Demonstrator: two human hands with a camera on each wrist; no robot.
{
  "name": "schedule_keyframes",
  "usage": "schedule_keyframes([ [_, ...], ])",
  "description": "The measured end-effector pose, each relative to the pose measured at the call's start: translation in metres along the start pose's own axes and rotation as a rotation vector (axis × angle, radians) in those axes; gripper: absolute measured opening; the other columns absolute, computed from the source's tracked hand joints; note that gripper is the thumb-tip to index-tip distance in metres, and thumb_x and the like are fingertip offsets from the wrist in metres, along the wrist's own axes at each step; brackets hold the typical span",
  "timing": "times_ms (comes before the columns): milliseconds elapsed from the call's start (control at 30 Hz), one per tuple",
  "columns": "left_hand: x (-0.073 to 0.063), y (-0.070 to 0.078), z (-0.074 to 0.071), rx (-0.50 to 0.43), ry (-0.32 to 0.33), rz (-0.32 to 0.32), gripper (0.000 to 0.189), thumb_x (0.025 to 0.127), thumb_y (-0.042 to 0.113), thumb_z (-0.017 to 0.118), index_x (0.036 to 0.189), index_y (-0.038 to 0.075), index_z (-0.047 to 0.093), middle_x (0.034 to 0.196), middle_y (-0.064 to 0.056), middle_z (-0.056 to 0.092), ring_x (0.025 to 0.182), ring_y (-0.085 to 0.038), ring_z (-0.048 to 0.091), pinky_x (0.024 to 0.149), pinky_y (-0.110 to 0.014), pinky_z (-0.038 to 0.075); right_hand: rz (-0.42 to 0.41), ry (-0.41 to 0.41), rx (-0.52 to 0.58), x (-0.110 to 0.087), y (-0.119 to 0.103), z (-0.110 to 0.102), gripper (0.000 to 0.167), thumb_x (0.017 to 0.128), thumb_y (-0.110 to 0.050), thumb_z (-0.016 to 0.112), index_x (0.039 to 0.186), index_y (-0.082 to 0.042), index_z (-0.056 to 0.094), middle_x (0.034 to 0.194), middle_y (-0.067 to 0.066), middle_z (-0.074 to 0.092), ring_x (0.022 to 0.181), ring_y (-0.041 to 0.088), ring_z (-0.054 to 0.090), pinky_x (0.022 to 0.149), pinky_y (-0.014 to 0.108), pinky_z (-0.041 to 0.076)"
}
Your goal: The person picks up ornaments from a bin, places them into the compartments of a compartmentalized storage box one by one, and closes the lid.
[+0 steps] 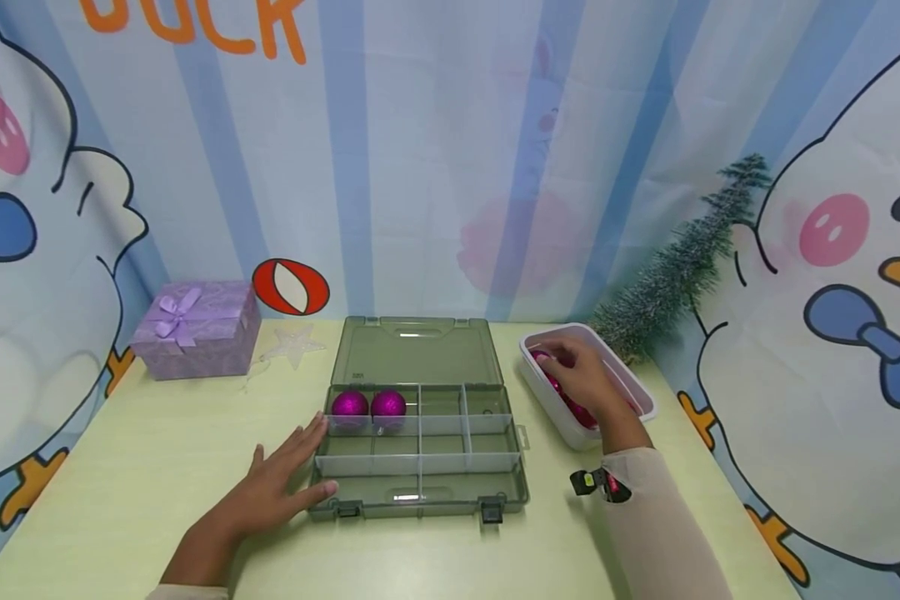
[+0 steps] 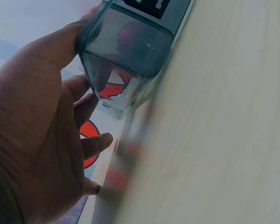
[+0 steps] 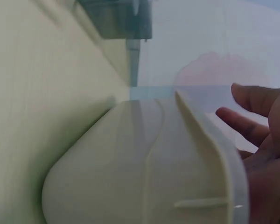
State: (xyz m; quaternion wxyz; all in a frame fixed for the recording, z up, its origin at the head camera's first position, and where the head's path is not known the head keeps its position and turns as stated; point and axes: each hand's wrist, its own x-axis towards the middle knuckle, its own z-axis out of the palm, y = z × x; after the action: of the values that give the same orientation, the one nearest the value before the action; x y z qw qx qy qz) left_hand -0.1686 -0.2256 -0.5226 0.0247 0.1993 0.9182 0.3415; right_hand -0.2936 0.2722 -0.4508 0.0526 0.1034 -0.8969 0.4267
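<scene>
A green see-through divider box (image 1: 472,487) lies with its lid (image 1: 412,357) tipped back. Two shiny magenta balls (image 1: 388,405) sit side by side in its back left compartment. My left hand (image 1: 270,487) rests against the box's left side, fingers spread and thumb at the front corner. Over a white bin (image 1: 566,425) on the right, my right hand (image 1: 587,379) reaches in among more magenta balls (image 1: 581,414). In the right wrist view, its thumb (image 3: 254,99) and a finger stand apart with nothing visible between them; the bin's wall hides the balls there.
A purple gift box (image 1: 202,350) with a bow stands at the back left, beside a pale star (image 1: 294,343). A small frosted pine tree (image 1: 675,267) leans behind the bin. A printed curtain (image 1: 420,167) hangs along the table's back edge.
</scene>
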Motion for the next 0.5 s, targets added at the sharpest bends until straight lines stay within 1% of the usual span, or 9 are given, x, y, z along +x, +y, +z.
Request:
schedule_keyframes([
  [67,0.0,-0.001,0.0,0.002,0.003,0.001,0.092,0.101,0.05,0.073,0.175,0.02,0.027,0.182,-0.013,0.026,0.165,-0.055,0.025,0.113,-0.097,0.0,0.038,0.008,-0.013,0.003,0.001,0.0,0.04,0.112,-0.014,0.063,0.147,0.005,0.062,0.146,0.03,0.064,0.135,0.048,0.063,0.114,0.063,0.052],
  [167,0.001,-0.002,0.001,0.003,0.004,0.001,0.092,0.102,0.049,0.073,0.175,0.02,0.027,0.182,-0.013,0.026,0.165,-0.056,0.025,0.112,-0.097,0.0,0.076,0.015,-0.038,0.008,0.004,0.0,0.041,0.112,-0.014,0.061,0.147,0.006,0.061,0.146,0.031,0.063,0.134,0.048,0.063,0.111,0.061,0.054],
  [300,0.0,-0.002,0.001,-0.01,-0.006,-0.007,0.092,0.102,0.05,0.072,0.176,0.021,0.025,0.183,-0.013,0.025,0.165,-0.056,0.023,0.113,-0.097,-0.002,0.084,0.021,-0.071,0.015,0.007,0.0,0.04,0.111,-0.011,0.061,0.145,0.009,0.061,0.142,0.033,0.065,0.129,0.047,0.066,0.105,0.057,0.058],
  [367,0.0,-0.001,0.001,-0.016,-0.01,-0.013,0.092,0.102,0.05,0.072,0.176,0.021,0.025,0.183,-0.013,0.024,0.165,-0.056,0.022,0.114,-0.096,-0.003,0.075,0.017,-0.08,0.019,0.008,-0.001,0.039,0.11,-0.008,0.062,0.144,0.009,0.062,0.139,0.033,0.067,0.122,0.046,0.069,0.099,0.052,0.06],
  [500,0.0,-0.001,0.001,-0.013,-0.009,-0.015,0.092,0.102,0.05,0.072,0.176,0.02,0.026,0.183,-0.013,0.024,0.165,-0.055,0.022,0.114,-0.096,-0.003,0.075,-0.017,-0.07,0.026,0.011,-0.003,0.04,0.108,-0.005,0.063,0.145,0.009,0.062,0.136,0.034,0.068,0.104,0.043,0.073,0.086,0.044,0.062],
])
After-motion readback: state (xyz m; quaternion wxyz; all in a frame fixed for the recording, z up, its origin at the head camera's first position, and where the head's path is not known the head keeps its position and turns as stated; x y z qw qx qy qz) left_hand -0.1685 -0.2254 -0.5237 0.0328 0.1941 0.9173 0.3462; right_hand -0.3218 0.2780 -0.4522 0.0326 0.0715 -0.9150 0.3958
